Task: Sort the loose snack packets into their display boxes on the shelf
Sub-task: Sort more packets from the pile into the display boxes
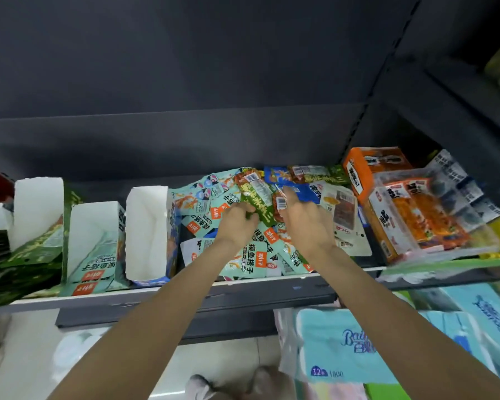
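A heap of loose snack packets (243, 255), mostly mint-green, with blue and dark-green ones among them, lies on the dark shelf (162, 295) between the display boxes. My left hand (237, 223) is closed on the lower end of a dark-green packet (256, 197) that stands up from the heap. My right hand (303, 217) pinches a red-brown packet with a barcode label (280, 202) right beside it. To the left stand a white box with blue print (149, 229), a mint-green box (94, 243) with packets in it, and a dark-green box (38, 220).
An orange box (358, 171) and clear-wrapped orange noodle packs (425, 217) fill the shelf's right end. Tissue packs (344, 345) sit on the level below at the right. A dark upright post (367, 111) divides the bays. White floor tiles show below.
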### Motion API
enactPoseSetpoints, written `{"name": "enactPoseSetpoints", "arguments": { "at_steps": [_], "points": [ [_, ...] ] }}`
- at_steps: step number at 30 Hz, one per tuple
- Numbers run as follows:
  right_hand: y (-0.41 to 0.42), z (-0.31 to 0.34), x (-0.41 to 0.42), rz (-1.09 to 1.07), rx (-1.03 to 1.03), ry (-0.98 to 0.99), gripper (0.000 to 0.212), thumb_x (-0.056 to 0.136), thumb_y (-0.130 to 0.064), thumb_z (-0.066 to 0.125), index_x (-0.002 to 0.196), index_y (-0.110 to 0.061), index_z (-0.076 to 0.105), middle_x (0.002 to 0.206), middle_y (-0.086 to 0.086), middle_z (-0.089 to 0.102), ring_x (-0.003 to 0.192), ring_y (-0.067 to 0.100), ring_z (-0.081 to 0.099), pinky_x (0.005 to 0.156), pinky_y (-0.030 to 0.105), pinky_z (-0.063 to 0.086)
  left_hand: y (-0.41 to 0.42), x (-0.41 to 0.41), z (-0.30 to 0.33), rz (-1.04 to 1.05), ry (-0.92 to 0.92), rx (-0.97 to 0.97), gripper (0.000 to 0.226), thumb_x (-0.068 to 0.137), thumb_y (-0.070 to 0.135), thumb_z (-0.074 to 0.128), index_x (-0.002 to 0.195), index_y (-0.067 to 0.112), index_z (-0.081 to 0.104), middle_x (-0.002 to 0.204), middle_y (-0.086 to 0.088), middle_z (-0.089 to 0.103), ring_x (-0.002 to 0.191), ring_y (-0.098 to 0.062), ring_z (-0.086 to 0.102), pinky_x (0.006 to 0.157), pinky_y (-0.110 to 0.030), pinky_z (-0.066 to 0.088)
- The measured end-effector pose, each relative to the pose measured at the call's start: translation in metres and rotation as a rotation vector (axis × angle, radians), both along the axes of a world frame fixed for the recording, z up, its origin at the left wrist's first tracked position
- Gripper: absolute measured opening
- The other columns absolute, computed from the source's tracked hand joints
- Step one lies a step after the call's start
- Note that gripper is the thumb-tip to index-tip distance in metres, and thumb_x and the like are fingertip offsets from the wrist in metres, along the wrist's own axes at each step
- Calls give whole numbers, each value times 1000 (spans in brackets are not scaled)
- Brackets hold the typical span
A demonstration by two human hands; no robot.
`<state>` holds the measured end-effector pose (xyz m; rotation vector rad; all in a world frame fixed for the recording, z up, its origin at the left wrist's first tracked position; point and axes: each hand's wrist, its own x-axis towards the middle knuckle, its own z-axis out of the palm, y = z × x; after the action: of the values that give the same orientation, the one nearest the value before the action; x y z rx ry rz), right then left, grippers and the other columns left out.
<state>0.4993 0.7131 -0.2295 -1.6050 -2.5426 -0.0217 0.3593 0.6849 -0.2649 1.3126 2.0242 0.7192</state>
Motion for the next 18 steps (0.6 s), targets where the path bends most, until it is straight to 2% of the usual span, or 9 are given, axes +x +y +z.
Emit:
{"name": "enactPoseSetpoints", "arguments": {
  "at_steps": [1,4,7,8,10,12,14,16,18],
  "points": [
    [1,10,-3,2,7,106,48,97,-14,43,143,-13,30,75,8,65,71,27,65,55,32,45,0,0,7,54,-55,0,20,97,17,43,102,11,62,99,-2,61,76,-12,56,56,-9,41],
    [2,30,-15,-56,-78,559,26,96,-13,42,121,-12,49,72,7,59,64,22,59,49,28,42,2,-6,25,239,-200,-58,29,97,28,42,72,15,52,91,-13,69,82,-29,68,76,-30,53],
    [1,34,-33,-158,-260,1044,19,91,-2,48,109,-10,47,82,1,61,71,17,59,57,19,44,-2,-16,44,307,-360,-196,39,97,41,42,88,5,53,90,-14,67,65,-22,68,60,-25,57],
    [-1,35,-39,-186,-337,1179,28,89,2,51,113,-12,43,87,-3,61,79,17,60,65,22,47,-4,-20,48,332,-512,-202,41,97,43,43,95,4,53,89,-14,67,64,-21,68,59,-22,57],
    [-6,36,-50,-219,-482,1356,55,84,6,59,127,-20,36,98,-12,55,90,11,57,76,23,50,-12,-33,57,398,-761,-81,37,95,38,52,107,3,55,97,-14,70,77,-22,70,72,-28,59],
    [-13,36,-63,-215,-590,1353,68,80,5,66,128,-32,37,112,-9,52,99,12,55,83,30,52,-23,-52,65,458,-717,120,28,92,25,60,109,6,50,105,-8,68,83,-19,68,73,-30,57],
    [-20,38,-79,-138,-669,1276,50,76,0,73,107,-33,52,109,-4,59,99,16,59,81,38,56,-39,-77,76,473,-565,289,34,90,15,63,119,10,45,103,-4,66,85,-17,64,66,-27,54],
    [-30,44,-101,-18,-693,1177,30,76,-4,74,91,-24,58,92,-4,66,84,10,63,71,28,57,-57,-106,86,433,-478,417,25,88,8,63,110,13,53,99,-3,67,90,-20,64,71,-29,55],
    [-41,49,-130,72,-677,1116,12,81,-6,70,90,-11,63,87,-2,68,72,2,62,65,19,52,-76,-138,93,397,-389,487,19,86,5,64,96,18,57,97,-1,67,91,-19,65,79,-32,55]
  ]
}}
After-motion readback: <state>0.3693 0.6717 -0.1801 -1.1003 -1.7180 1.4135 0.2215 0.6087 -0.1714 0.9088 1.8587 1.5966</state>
